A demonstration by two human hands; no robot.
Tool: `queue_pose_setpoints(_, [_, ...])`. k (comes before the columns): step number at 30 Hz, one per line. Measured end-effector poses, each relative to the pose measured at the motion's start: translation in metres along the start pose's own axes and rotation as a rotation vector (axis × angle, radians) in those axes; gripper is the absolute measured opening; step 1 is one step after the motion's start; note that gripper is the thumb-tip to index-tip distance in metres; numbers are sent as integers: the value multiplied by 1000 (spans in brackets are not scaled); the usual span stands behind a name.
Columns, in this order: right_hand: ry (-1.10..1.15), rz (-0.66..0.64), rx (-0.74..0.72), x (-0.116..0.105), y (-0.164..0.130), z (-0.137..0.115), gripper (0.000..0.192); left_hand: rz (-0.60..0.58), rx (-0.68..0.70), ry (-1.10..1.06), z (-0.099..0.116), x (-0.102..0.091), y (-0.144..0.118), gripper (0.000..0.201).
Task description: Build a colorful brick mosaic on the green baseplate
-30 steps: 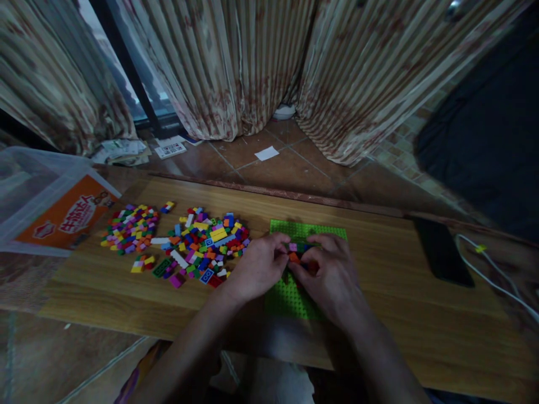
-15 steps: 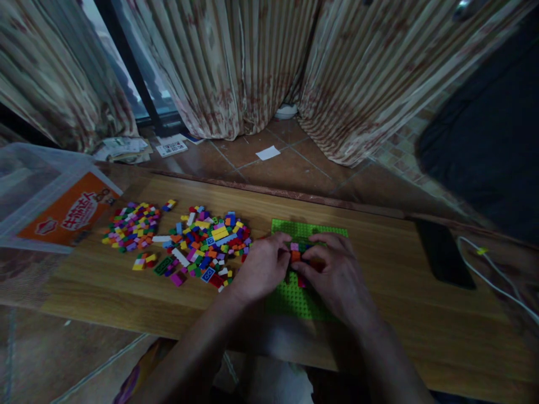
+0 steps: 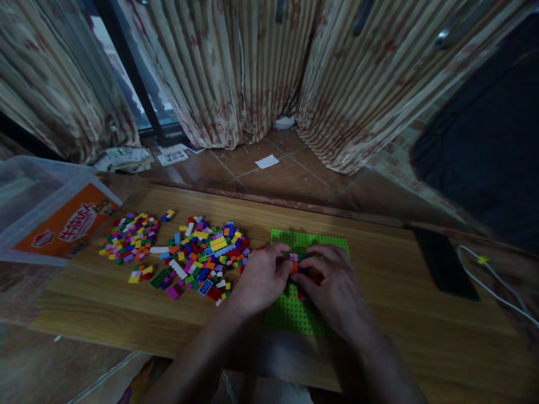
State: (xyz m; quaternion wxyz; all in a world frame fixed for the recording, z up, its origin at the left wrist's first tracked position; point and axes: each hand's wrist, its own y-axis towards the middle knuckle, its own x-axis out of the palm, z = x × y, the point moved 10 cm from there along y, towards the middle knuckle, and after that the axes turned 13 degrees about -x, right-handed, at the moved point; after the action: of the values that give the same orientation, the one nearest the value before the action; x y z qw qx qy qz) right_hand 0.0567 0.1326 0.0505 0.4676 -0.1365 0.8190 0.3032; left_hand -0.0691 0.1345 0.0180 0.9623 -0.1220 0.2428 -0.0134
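Here my left hand (image 3: pixel 261 278) and right hand (image 3: pixel 332 283) pinch small bricks (image 3: pixel 295 262) over the green plate (image 3: pixel 295 311) on the wooden table (image 3: pixel 400 314); striped curtains (image 3: pixel 236 67) hang above the tiled floor (image 3: pixel 286 179).

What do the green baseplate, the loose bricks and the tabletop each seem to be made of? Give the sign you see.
Green baseplate: likely moulded plastic, with even rows of studs.
Loose bricks: probably plastic too, in bright solid colours with sharp edges.
Tabletop: wood or wood-look laminate, showing long grain streaks; which one is unclear.
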Motion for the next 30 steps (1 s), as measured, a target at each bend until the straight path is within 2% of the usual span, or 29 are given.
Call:
queue_pose_setpoints(4, [11, -31, -4, 2, 1, 1, 8, -5, -14, -25, 1, 0, 0, 27])
queue_pose_setpoints(13, [13, -8, 4, 2, 1, 0, 5, 18, -10, -52, 1, -1, 1, 25])
queue_pose_setpoints(20, [65, -38, 29, 0, 1, 6, 10, 12, -22, -64, 0, 0, 2, 24])
queue_pose_setpoints(26, [145, 83, 96, -16, 0, 14, 8, 13, -22, -86, 2, 0, 3, 23])
queue_pose_setpoints(30, [185, 56, 108, -7, 1, 9, 10, 23, -25, -81, 2, -1, 2, 23])
